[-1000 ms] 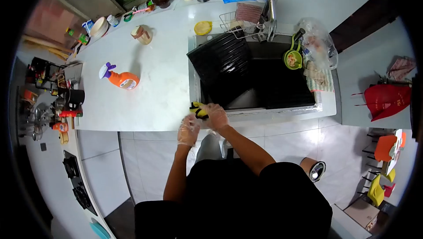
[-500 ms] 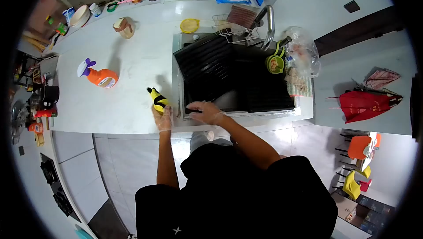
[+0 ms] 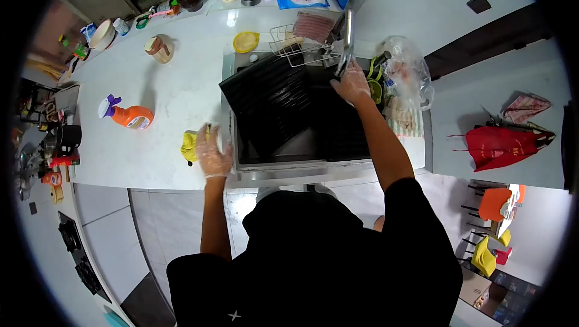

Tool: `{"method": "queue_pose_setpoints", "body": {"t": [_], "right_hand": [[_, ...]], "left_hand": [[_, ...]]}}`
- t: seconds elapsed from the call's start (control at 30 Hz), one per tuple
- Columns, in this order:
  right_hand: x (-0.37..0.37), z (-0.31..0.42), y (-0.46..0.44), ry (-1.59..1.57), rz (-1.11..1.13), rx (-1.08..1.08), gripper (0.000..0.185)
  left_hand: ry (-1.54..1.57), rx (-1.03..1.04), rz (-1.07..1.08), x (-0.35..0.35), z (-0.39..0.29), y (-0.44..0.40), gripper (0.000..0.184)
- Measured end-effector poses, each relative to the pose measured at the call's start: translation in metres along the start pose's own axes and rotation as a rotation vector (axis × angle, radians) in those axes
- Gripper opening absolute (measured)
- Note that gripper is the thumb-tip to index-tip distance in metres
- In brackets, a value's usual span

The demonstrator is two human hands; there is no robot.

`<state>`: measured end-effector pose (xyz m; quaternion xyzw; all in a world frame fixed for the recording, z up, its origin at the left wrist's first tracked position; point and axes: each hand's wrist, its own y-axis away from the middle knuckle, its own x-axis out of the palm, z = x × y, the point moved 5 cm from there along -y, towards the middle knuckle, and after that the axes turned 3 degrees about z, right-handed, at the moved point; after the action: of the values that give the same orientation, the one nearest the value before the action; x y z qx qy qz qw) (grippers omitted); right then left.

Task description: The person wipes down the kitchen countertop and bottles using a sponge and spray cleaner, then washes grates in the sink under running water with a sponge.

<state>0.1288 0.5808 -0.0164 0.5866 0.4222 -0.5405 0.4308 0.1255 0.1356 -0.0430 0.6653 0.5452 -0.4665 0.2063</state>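
Note:
My left hand, in a clear plastic glove, is over the counter near the sink's left edge, fingers apart. Right beside its fingers lies a crumpled yellow-and-black cloth on the countertop. My right hand, gloved the same way, reaches across the sink and closes around the end of the chrome faucet; the palm side is hidden. Below, a black ridged panel leans tilted in the dark sink. More black ridged surface shows on the sink's right side, partly behind my right arm.
An orange spray bottle and a brown-lidded jar stand on the left counter. Behind the sink are a wire rack and a yellow lid. Green-handled strainers and a plastic bag sit at the right.
My left hand has let go of the yellow-and-black cloth, which now lies on the counter. My right hand has moved from the sink's front edge up to the faucet. The view has shifted slightly.

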Motion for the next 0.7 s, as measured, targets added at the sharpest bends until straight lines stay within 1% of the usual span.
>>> {"method": "queue_pose_setpoints", "body": {"t": [0.07, 0.1, 0.13, 0.2, 0.23, 0.27, 0.3, 0.33, 0.37, 0.4, 0.47, 0.5, 0.53, 0.57, 0.6, 0.63, 0.67, 0.7], "right_hand": [[0.008, -0.004, -0.011, 0.026, 0.22, -0.046, 0.06], [0.012, -0.003, -0.013, 0.042, 0.33, -0.07, 0.059], [0.011, -0.002, -0.011, -0.058, 0.269, -0.052, 0.058], [0.011, 0.005, -0.001, -0.254, 0.141, -0.018, 0.056], [0.019, 0.004, 0.004, -0.47, 0.172, 0.085, 0.054], [0.034, 0.005, 0.008, -0.688, 0.208, 0.191, 0.052], [0.051, 0.009, 0.007, -0.863, 0.155, 0.157, 0.047], [0.089, 0.011, 0.004, -1.117, 0.037, 0.09, 0.036], [0.098, 0.017, 0.012, -1.473, 0.131, 0.19, 0.03], [0.108, 0.029, 0.025, -1.825, 0.24, 0.296, 0.025], [0.101, 0.044, 0.044, -1.995, 0.271, 0.461, 0.023], [0.095, 0.049, 0.049, -2.076, 0.281, 0.548, 0.022], [0.09, 0.052, 0.049, -2.091, 0.26, 0.568, 0.023], [0.087, 0.054, 0.051, -2.105, 0.238, 0.593, 0.023], [0.086, 0.053, 0.053, -2.117, 0.214, 0.618, 0.024], [0.109, 0.052, 0.041, -2.189, 0.222, 0.537, 0.022], [0.109, 0.049, 0.043, -2.167, 0.231, 0.608, 0.022], [0.108, 0.048, 0.044, -2.145, 0.24, 0.678, 0.021]], "left_hand": [[0.218, 0.043, 0.047, 0.023, -0.042, -0.005, 0.047], [0.381, 0.058, 0.068, 0.036, -0.061, -0.006, 0.044], [0.543, 0.075, 0.09, 0.049, -0.078, -0.007, 0.042], [0.621, 0.119, 0.141, 0.074, -0.107, -0.014, 0.038], [0.679, 0.083, 0.188, 0.075, -0.128, -0.02, 0.037], [0.795, -0.019, 0.245, 0.095, -0.133, -0.021, 0.037], [0.941, -0.104, 0.328, 0.106, -0.144, -0.026, 0.037], [1.088, -0.188, 0.409, 0.117, -0.154, -0.033, 0.036], [1.052, -0.192, 0.393, 0.132, -0.155, -0.039, 0.041], [0.9, -0.088, 0.3, 0.126, -0.156, -0.051, 0.043], [0.588, 0.116, 0.132, 0.113, -0.157, -0.072, 0.048], [0.379, 0.188, 0.08, 0.092, -0.161, -0.084, 0.055], [0.207, 0.203, 0.078, 0.08, -0.156, -0.098, 0.053], [0.043, 0.207, 0.077, 0.072, -0.147, -0.112, 0.056], [-0.136, 0.167, 0.069, 0.066, -0.134, -0.124, 0.062], [-0.336, -0.006, 0.104, 0.08, -0.102, -0.14, 0.068], [-0.498, -0.016, 0.006, 0.074, -0.091, -0.149, 0.071], [-0.431, -0.139, 0.148, 0.071, -0.079, -0.16, 0.07]]}}
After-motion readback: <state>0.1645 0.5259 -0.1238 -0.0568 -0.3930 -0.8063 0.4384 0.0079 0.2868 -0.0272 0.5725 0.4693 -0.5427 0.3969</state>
